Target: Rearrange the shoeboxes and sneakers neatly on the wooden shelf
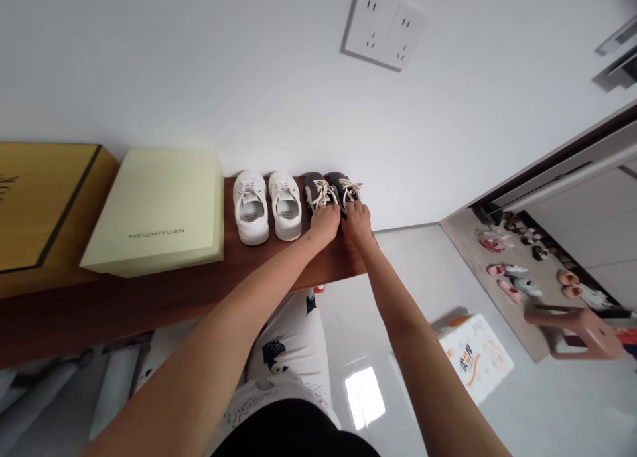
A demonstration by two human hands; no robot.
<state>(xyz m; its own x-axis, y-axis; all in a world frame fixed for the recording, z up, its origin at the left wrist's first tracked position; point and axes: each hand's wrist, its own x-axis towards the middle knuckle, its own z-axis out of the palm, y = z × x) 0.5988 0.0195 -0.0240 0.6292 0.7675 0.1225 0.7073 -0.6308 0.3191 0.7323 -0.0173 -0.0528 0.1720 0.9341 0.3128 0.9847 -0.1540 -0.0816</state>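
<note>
A pair of dark grey shoes with cream laces (332, 190) stands at the right end of a dark wooden shelf (164, 298), toes toward the white wall. My left hand (324, 221) grips the heel of the left grey shoe. My right hand (356, 219) grips the heel of the right one. Both hands have their fingers curled over the shoe backs. A pair of white sneakers (267, 205) stands just left of them, side by side.
A pale yellow box (159, 208) and a tan wooden box (44, 205) sit further left on the shelf. A wall socket (384, 26) is above. On the floor to the right are a white carton (475, 354), a pink stool (580, 331) and several small shoes (522, 271).
</note>
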